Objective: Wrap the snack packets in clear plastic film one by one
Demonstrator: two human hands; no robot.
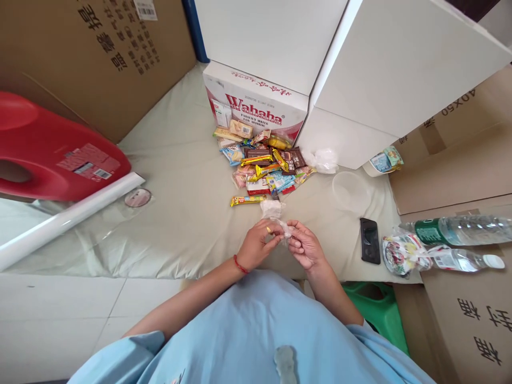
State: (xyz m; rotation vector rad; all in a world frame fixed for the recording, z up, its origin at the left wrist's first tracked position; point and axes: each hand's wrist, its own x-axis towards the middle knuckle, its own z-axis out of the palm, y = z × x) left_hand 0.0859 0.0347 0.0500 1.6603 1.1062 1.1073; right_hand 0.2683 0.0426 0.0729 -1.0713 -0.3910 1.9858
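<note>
Left hand (256, 246) and right hand (308, 246), fingers curled nearly closed, pinch crumpled clear plastic (271, 208) between them. A red jug (52, 149) is cut off at the left. Snack packets (269, 165) heap against the Wahaha carton (256, 101), hiding its lower front. The plastic lies just before the heap, its gathered part half hidden by fingers; its contents are unclear.

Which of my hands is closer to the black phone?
Right. Your right hand is left of the phone, with a gap between; your left hand is farther left, beyond the right hand.
</note>
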